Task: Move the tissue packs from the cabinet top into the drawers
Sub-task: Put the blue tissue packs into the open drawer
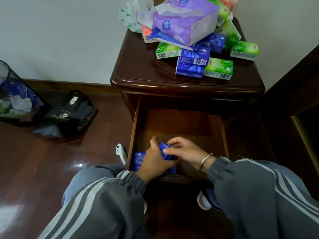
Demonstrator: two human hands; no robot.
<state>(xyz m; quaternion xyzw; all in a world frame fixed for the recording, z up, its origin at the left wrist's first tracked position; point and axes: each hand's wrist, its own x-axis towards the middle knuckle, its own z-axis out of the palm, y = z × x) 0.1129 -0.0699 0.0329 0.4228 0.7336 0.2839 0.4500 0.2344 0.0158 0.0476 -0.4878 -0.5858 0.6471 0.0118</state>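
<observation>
1. Hands low inside open brown wooden drawer point(215, 128): left hand point(153, 161) and right hand point(184, 150) meet on one small blue tissue pack point(166, 152), fingers of both clamped on it.
2. One second blue pack point(139, 160) lies in drawer's front left corner.
3. Dark wooden cabinet top point(138, 66): one big purple tissue pack point(183, 23) on heap of small green and blue packs point(195, 57), count unclear.

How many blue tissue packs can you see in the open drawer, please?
2. The held pack is gripped by the left hand and right hand inside the drawer; the second pack lies in its front-left corner, partly under that hand. Others may be hidden.
</observation>
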